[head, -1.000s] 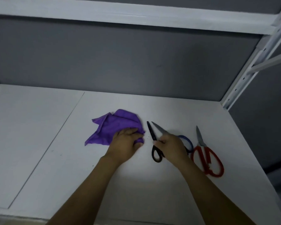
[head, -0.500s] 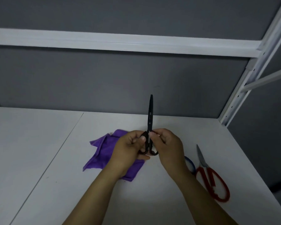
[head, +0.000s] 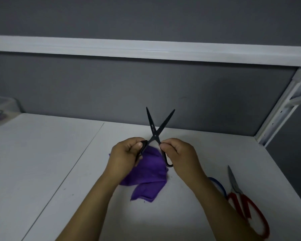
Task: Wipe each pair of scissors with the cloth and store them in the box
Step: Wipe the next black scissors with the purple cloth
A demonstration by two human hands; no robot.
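Note:
I hold the black scissors (head: 155,131) upright above the shelf, blades spread in a V pointing up. My left hand (head: 124,159) grips one black handle and my right hand (head: 179,156) grips the other. The purple cloth (head: 149,174) lies crumpled on the white shelf just below my hands, partly hidden by my left hand. Red-handled scissors (head: 245,204) lie flat at the right, blades pointing away. A blue handle loop (head: 218,185) of another pair shows beside my right forearm. A clear plastic box (head: 2,110) stands at the far left with something dark inside.
The white shelf board (head: 50,153) has a seam running diagonally left of the cloth. A grey back wall and a white upper shelf rail (head: 146,49) close in the space. A white slotted upright (head: 283,108) stands at the right rear corner.
The black scissors were lifted off the shelf by my right hand, then taken in both hands. Their blades were together half a second ago and are now spread apart.

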